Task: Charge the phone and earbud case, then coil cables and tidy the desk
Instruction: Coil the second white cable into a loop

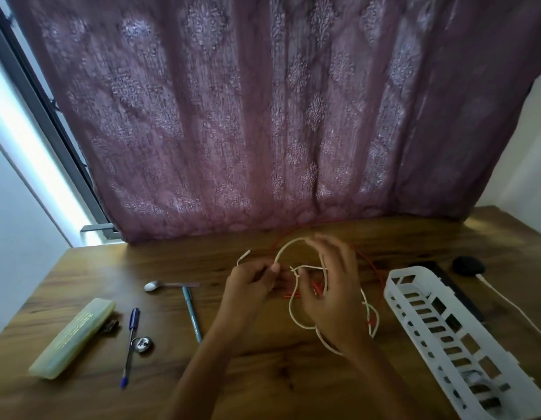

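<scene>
A white cable [286,246] loops above the middle of the wooden desk [263,374]. My left hand [249,286] pinches it near one end, whose plug sticks out to the left. My right hand [331,286] holds up the top of the loop with blurred fingertips, and more of the cable hangs in loose turns under that hand. A red cable [373,265] lies tangled beneath and curves back toward the curtain. At the far right a black earbud case [468,264] sits with another white cable [505,301] running from it.
A white slotted basket [439,325] lies at the right beside a dark flat object. On the left are a spoon [160,285], a teal pen [192,313], a blue pen [130,338], a metal ring and a yellowish case [73,336]. A purple curtain hangs behind the desk.
</scene>
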`<state>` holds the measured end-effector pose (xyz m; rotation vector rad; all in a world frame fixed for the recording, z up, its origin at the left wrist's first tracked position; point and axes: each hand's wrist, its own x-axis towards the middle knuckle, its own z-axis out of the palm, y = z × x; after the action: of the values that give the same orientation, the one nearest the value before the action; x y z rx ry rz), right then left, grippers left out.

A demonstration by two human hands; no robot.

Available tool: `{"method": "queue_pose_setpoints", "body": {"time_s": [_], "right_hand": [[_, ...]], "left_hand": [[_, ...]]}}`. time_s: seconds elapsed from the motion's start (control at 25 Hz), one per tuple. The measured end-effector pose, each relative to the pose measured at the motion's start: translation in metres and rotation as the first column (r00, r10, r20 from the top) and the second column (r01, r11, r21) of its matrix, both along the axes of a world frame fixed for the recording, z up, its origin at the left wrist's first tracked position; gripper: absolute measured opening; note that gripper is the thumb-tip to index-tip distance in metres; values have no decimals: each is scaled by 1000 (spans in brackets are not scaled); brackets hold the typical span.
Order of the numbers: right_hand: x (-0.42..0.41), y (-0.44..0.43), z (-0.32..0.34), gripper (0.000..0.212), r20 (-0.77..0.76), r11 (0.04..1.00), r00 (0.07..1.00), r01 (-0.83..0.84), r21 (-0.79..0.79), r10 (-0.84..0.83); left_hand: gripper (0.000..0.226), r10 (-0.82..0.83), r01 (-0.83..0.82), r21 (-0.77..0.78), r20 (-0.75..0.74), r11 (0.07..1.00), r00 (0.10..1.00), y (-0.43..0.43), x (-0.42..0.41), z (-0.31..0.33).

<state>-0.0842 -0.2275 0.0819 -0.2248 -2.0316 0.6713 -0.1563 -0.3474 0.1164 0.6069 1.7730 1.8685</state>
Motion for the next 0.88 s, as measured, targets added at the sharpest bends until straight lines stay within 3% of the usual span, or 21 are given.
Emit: {"method": "queue_pose_setpoints", "body": {"time_s": [0.08, 0.16, 0.28, 0.44, 0.56, 0.68, 0.8, 0.88], "right_hand": [[-7, 20, 15, 40, 18, 998, 998, -58, 17, 58], [-14, 32, 23, 29, 10, 972, 986, -161, -172, 165], [-16, 37, 23, 22, -19, 902, 981, -185, -390, 193], [-13, 24, -4, 18, 112, 847, 974, -112, -520, 198], [-7, 14, -27, 30, 295, 922, 946, -14, -387, 138], [5, 12, -34, 45, 437, 968, 884, -60, -243, 164], [18, 14, -22, 45, 554, 998, 831, -60, -3, 51], [28, 20, -8, 44, 465, 973, 882, -43, 226, -70]], "left_hand": [[23, -118, 113, 52, 95, 992, 988, 1, -1, 21], [25, -215, 186, 147, 211, 971, 954, 3, 0, 37], [28, -298, 174, 347, 347, 922, 889, 8, 1, 52], [28, -346, 84, 508, 449, 857, 824, 17, 0, 62], [26, -280, -36, 574, 452, 818, 847, 25, -10, 61], [25, -130, -140, 599, 386, 789, 913, 29, -22, 51], [19, 112, -229, 500, 252, 835, 961, 33, -29, 34], [14, 266, -267, 367, 54, 891, 962, 36, -29, 21]]}}
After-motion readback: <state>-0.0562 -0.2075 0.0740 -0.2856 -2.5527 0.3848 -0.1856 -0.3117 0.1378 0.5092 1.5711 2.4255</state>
